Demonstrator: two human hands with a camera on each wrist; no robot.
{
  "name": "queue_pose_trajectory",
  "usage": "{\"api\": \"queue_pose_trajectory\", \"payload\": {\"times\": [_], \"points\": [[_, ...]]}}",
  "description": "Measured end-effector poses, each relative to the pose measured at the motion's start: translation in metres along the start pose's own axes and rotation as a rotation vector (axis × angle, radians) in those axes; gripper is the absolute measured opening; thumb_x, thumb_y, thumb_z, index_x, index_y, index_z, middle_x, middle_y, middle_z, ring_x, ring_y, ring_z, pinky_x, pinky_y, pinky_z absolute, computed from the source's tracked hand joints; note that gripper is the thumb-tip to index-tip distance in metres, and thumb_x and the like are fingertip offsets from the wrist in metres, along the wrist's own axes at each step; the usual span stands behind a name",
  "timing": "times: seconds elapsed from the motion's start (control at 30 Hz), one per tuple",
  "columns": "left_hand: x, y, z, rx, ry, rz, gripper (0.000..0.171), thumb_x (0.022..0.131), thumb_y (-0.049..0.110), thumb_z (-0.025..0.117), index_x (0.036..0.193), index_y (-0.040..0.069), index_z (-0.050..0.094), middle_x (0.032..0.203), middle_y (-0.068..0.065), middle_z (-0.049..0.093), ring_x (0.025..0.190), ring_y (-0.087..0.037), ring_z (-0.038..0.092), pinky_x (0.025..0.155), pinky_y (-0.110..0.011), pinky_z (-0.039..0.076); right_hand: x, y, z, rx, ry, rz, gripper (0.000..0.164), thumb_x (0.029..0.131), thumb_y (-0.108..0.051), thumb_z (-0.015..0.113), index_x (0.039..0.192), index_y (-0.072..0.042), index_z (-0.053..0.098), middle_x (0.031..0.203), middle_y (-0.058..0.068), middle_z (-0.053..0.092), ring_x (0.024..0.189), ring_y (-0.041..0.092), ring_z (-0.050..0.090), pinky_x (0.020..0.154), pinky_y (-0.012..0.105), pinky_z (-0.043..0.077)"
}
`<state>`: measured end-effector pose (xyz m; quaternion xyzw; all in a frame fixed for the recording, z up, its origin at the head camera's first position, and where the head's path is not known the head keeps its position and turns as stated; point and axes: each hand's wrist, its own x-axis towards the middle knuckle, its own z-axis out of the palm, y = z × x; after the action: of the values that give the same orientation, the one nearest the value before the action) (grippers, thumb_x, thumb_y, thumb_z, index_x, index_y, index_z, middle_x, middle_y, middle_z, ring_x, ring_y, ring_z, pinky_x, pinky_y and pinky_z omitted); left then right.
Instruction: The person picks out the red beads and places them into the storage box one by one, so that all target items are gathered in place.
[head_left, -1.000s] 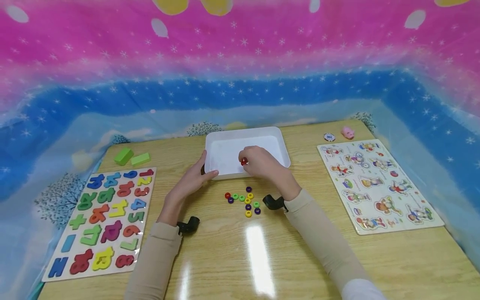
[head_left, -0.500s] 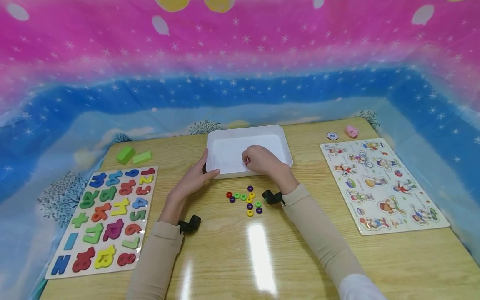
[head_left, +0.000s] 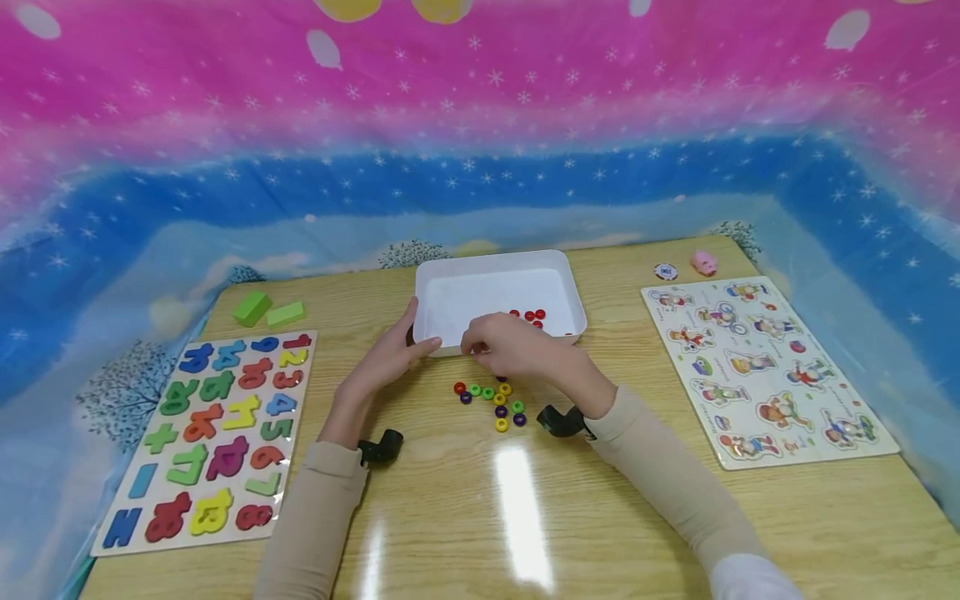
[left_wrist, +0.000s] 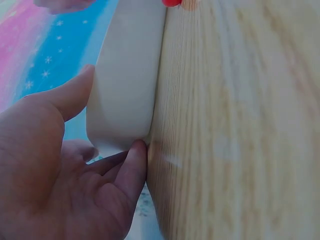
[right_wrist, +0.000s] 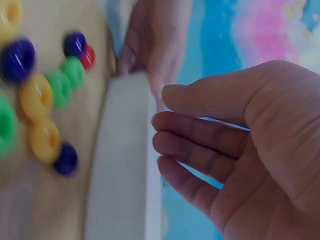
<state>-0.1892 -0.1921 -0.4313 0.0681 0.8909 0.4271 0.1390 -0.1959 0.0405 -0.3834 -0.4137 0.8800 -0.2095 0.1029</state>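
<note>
The white tray (head_left: 480, 292) stands at the back middle of the table. My left hand (head_left: 386, 350) holds its near left corner; in the left wrist view the thumb lies at the rim and the fingertips touch the lower side of the tray wall (left_wrist: 127, 75). Several red ring beads (head_left: 529, 316) lie inside, toward the right. Over the front rim hovers my right hand (head_left: 510, 343), its fingers loosely bent; in the right wrist view nothing shows between thumb and fingers. In front of the tray, several ring beads (head_left: 501, 400) in yellow, green, purple and red lie on the table.
A number puzzle board (head_left: 202, 442) lies at the left, with two green blocks (head_left: 267, 311) behind it. To the right is a picture puzzle board (head_left: 765, 367). A pink toy pig (head_left: 703, 263) and a round chip (head_left: 665, 272) sit behind that board.
My right hand, which pinched a red bead over the tray a second ago, has moved toward the front rim without it. Red beads show in the tray. My left hand stays put.
</note>
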Motion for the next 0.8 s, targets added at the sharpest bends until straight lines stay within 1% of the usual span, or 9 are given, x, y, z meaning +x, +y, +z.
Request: {"api": "queue_pose_trajectory", "payload": {"times": [0.07,0.13,0.17,0.27,0.37,0.5,0.6,0.7,0.8], "points": [[0.0,0.0,-0.001,0.002,0.0,0.002,0.086,0.09,0.051,0.051,0.148,0.029,-0.009,0.157,0.004,0.0,0.145,-0.022,0.011,0.113,-0.05,0.022,0.0,-0.006,0.008,-0.004,-0.039,-0.036,0.02,0.088,-0.009,0.058,0.103,-0.014,0.071,0.094,-0.003,0.065,0.077,0.01,0.053,0.072,0.024,0.047],[-0.001,0.0,-0.002,0.008,0.0,0.002,0.086,0.09,0.051,0.051,0.148,0.029,-0.009,0.157,0.004,0.0,0.145,-0.022,0.012,0.112,-0.05,0.024,0.002,-0.011,0.016,-0.038,-0.074,-0.063,0.022,0.09,-0.009,0.056,0.104,-0.017,0.07,0.098,-0.005,0.066,0.079,0.007,0.054,0.072,0.022,0.046],[-0.001,0.0,-0.002,0.009,-0.001,0.001,0.087,0.09,0.052,0.05,0.148,0.029,-0.01,0.157,0.004,0.001,0.143,-0.024,0.019,0.11,-0.05,0.027,0.003,-0.012,0.021,-0.058,-0.088,-0.078,0.023,0.09,-0.008,0.055,0.104,-0.018,0.07,0.098,-0.005,0.066,0.079,0.007,0.053,0.072,0.022,0.046],[-0.002,0.0,-0.002,0.013,0.001,0.0,0.089,0.089,0.054,0.051,0.149,0.028,-0.009,0.157,0.003,0.003,0.139,-0.025,0.027,0.104,-0.047,0.033,0.005,-0.014,0.032,-0.139,-0.104,-0.108,0.024,0.089,-0.006,0.055,0.099,-0.021,0.071,0.096,-0.007,0.064,0.08,0.005,0.052,0.072,0.02,0.046],[-0.002,-0.001,-0.001,0.003,-0.002,0.003,0.088,0.089,0.053,0.051,0.149,0.028,-0.009,0.157,0.003,0.004,0.13,-0.024,0.036,0.094,-0.044,0.035,0.006,-0.014,0.038,-0.202,-0.094,-0.128,0.024,0.087,-0.003,0.056,0.094,-0.021,0.072,0.089,-0.007,0.062,0.078,0.007,0.051,0.072,0.02,0.047],[-0.001,-0.002,0.001,-0.012,-0.008,0.015,0.088,0.089,0.051,0.051,0.149,0.028,-0.009,0.157,0.004,0.003,0.138,-0.022,0.028,0.102,-0.045,0.033,0.005,-0.015,0.044,-0.249,-0.071,-0.143,0.018,0.086,-0.006,0.06,0.089,-0.02,0.071,0.083,-0.008,0.058,0.074,0.007,0.048,0.071,0.02,0.045],[-0.001,-0.002,0.001,-0.018,-0.005,0.022,0.088,0.089,0.051,0.052,0.149,0.028,-0.008,0.157,0.005,0.002,0.144,-0.019,0.015,0.111,-0.048,0.026,0.005,-0.016,0.046,-0.263,-0.061,-0.156,0.013,0.086,-0.008,0.06,0.084,-0.019,0.068,0.077,-0.008,0.053,0.069,0.008,0.045,0.066,0.02,0.042],[-0.001,-0.001,0.001,-0.02,-0.004,0.02,0.087,0.09,0.051,0.052,0.149,0.028,-0.008,0.157,0.006,0.001,0.145,-0.019,0.012,0.113,-0.048,0.023,0.005,-0.017,0.047,-0.268,-0.059,-0.166,0.013,0.087,-0.009,0.059,0.08,-0.018,0.066,0.074,-0.007,0.05,0.067,0.008,0.044,0.063,0.02,0.04],[-0.001,0.0,0.0,-0.015,-0.004,0.013,0.087,0.09,0.049,0.052,0.149,0.027,-0.008,0.157,0.005,0.001,0.145,-0.019,0.011,0.113,-0.048,0.022,0.005,-0.017,0.045,-0.268,-0.058,-0.159,0.011,0.086,-0.01,0.061,0.078,-0.018,0.065,0.074,-0.007,0.051,0.066,0.008,0.044,0.064,0.02,0.039]]}}
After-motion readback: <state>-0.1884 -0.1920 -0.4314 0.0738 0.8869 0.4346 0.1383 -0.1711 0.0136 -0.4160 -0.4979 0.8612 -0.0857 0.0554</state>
